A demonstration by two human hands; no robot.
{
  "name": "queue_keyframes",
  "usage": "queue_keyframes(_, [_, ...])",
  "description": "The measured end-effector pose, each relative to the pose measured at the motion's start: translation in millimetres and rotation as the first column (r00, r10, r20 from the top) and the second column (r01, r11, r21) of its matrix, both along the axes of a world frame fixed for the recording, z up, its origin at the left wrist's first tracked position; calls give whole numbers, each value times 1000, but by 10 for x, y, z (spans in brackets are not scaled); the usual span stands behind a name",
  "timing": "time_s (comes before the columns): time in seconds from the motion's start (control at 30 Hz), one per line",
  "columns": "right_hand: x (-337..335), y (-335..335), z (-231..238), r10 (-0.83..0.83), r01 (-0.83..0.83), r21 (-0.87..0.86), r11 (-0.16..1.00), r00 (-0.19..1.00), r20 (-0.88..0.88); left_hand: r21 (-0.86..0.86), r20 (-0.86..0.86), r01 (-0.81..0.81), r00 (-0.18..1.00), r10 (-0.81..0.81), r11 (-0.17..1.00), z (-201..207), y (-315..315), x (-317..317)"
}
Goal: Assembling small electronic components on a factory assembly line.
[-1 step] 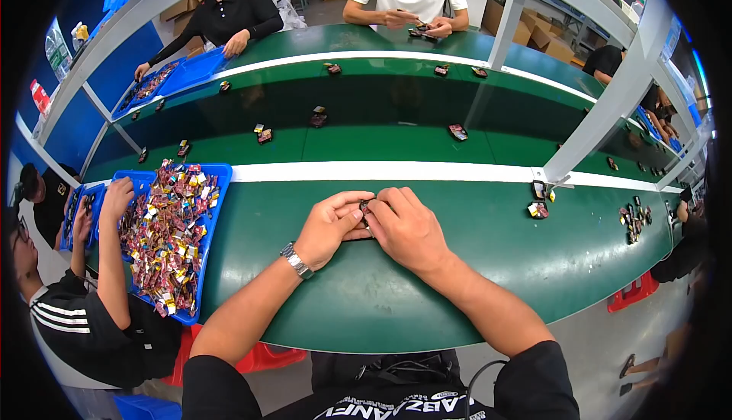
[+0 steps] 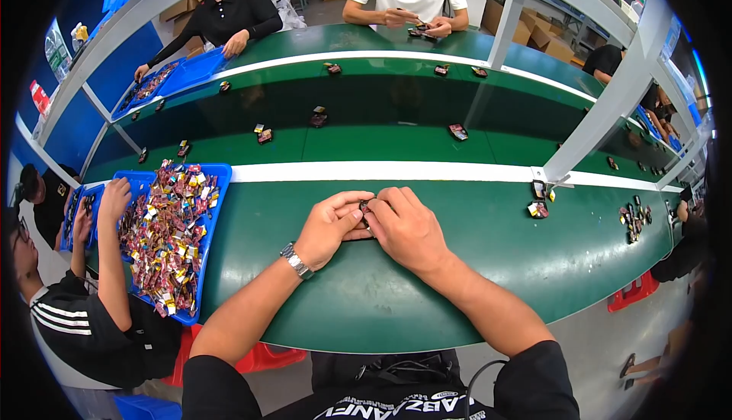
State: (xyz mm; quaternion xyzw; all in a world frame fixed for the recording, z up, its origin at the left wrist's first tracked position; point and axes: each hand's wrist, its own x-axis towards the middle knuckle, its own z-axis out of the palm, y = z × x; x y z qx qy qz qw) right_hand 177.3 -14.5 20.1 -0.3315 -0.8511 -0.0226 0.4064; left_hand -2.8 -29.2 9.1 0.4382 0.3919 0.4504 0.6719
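Note:
Both my hands meet over the green work table, closed around a small black casing (image 2: 365, 208) with dark reddish parts inside. My left hand (image 2: 326, 225), with a metal watch on the wrist, grips its left side between thumb and fingers. From the right, my right hand (image 2: 408, 225) presses its fingertips onto the same piece and covers much of it. To the right, a similar black unit (image 2: 538, 210) with a reddish board and a pale component lies by the white rail post.
A blue tray (image 2: 204, 267) heaped with small circuit boards stands at left, where a co-worker's hand (image 2: 117, 195) reaches over it. A green conveyor belt (image 2: 381, 144) carries scattered units beyond the white rail (image 2: 366, 172). More units (image 2: 634, 220) lie far right. Other people work opposite.

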Motion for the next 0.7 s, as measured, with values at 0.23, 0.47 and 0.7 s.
queue_keyframes(0.23, [-31,-9,-21,4,-8,-68,998,998,-61,67,-56,-53,997,57,996,-10,-5,26])
queue_keyframes(0.47, [9,-3,-5,-72,-231,-608,760,899,-432,217,-222,-124,960,173,968,-128,-14,106])
queue_keyframes(0.7, [81,659,-208,-237,-186,-696,693,854,-463,182,-70,-234,966,250,955,-90,41,64])
